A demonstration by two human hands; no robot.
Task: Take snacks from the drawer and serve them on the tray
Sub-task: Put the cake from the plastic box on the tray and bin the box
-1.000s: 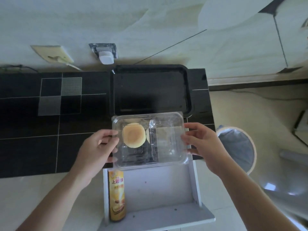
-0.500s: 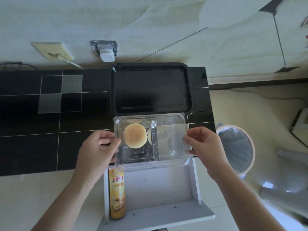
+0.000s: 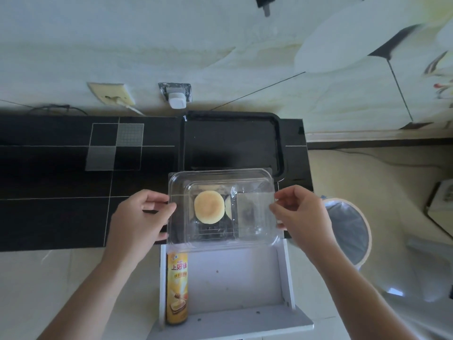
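A clear plastic clamshell box (image 3: 255, 231) holds a round pale-yellow cake (image 3: 208, 206), and a second cake's edge (image 3: 228, 204) peeks out beside it. My left hand (image 3: 139, 217) grips the box's left side and my right hand (image 3: 297, 212) pinches its right rim. The box hovers over the counter's front edge, above the back of the open white drawer (image 3: 245, 278). Its far rim overlaps the near edge of the black tray (image 3: 280, 143). A yellow can of chips (image 3: 177, 288) lies along the drawer's left wall.
The black tiled counter (image 3: 61, 192) stretches to the left. A wall socket with a white plug (image 3: 176, 99) sits behind the tray. A round bin with a liner (image 3: 348, 227) stands on the floor to the right of the drawer.
Both hands have carried the clamshell box slightly away from me, so that its far rim now overlaps the tray's near edge. The camera view has tilted up a little.
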